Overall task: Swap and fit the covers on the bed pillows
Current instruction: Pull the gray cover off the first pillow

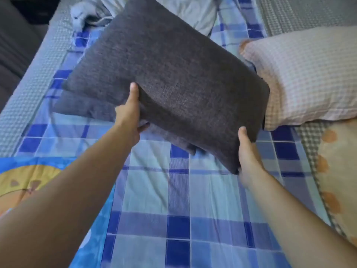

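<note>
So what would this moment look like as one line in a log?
left hand: grips dark grey pillow | right hand: grips its near corner | pillow: lifted over checked sheet | pink checked pillow: lying right

A blue plaid sheet (179, 200) covered the bed. A bright blue cartoon blanket (25, 176) sat at the near left, a crumpled grey cloth (87, 14) lay at the far end, and a grey waffle cover (29, 88) ran along the left edge.
</note>
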